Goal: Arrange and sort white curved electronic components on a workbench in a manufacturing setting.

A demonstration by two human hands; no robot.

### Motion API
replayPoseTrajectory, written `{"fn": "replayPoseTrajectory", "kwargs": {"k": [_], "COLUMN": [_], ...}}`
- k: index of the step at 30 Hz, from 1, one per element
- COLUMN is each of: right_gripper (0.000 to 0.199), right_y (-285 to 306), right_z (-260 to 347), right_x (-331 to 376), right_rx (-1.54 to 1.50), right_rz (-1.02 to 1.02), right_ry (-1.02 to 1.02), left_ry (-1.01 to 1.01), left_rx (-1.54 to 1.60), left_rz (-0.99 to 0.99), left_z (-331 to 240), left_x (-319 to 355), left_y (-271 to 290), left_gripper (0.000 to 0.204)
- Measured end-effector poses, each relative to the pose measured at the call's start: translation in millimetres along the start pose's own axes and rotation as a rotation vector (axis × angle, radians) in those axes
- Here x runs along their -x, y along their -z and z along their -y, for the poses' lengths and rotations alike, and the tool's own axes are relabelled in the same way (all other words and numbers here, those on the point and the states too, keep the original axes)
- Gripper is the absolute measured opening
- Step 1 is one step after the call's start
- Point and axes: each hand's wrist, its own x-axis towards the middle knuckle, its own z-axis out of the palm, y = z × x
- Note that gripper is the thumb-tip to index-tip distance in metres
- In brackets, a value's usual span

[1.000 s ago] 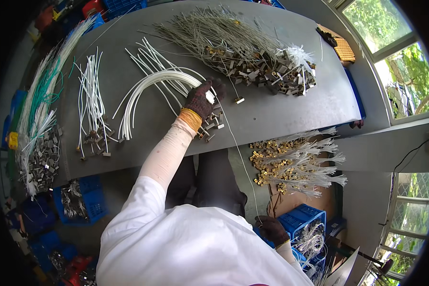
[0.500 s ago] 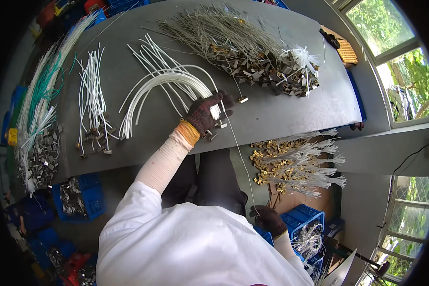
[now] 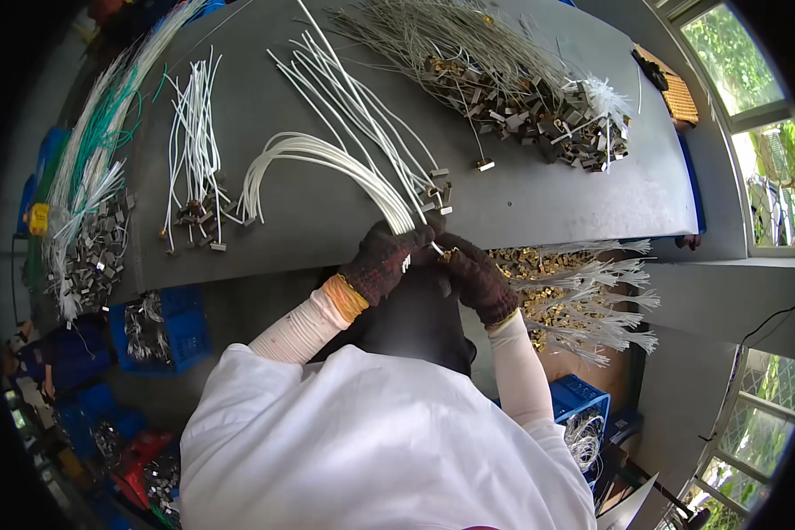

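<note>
My left hand [image 3: 382, 259], in a dark knitted glove, is closed around a bundle of white tubes [image 3: 327, 148]. The bundle arches leftward onto the grey table, and its cut ends poke out below the fist. Close beside it, my right hand [image 3: 477, 276], gloved too, pinches the end of a single white tube [image 3: 438, 248]; a small yellowish bit shows at the fingertips. Just beyond the hands lie white tubes with metal end pieces [image 3: 439, 196]. Farther left lies another group of white tubes with metal ends [image 3: 194, 146].
A big heap of thin wires with metal blocks [image 3: 539, 119] covers the table's far right. More white and green strands [image 3: 88, 168] lie at the left edge. Brass-ended bundles [image 3: 574, 296] sit right of my right hand. Blue crates [image 3: 185, 327] stand below the table.
My right hand has come up from beside the lower right crate to meet my left hand. My left hand has drawn nearer my body with the bundle. The long thin wire between the hands no longer shows.
</note>
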Motion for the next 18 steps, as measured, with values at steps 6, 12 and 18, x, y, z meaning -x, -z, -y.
{"fn": "replayPoseTrajectory", "kwargs": {"k": [6,12,18], "right_gripper": [0.068,0.057,0.04], "right_y": [-7.9,41.1,93.3], "right_z": [11.0,-1.3,-1.4], "right_x": [-33.7,-82.1,-135.7], "right_rx": [0.125,0.495,1.295], "right_rz": [0.048,-0.405,-0.777], "right_ry": [0.006,0.111,0.111], "left_ry": [0.233,0.559,0.42], "left_rx": [0.429,-0.292,0.415], "left_rz": [-0.168,-0.04,-0.283], "left_z": [21.4,59.4,61.3], "left_x": [1.3,-19.8,-21.8], "left_y": [6.9,44.5,40.3], "left_gripper": [0.024,0.029,0.027]}}
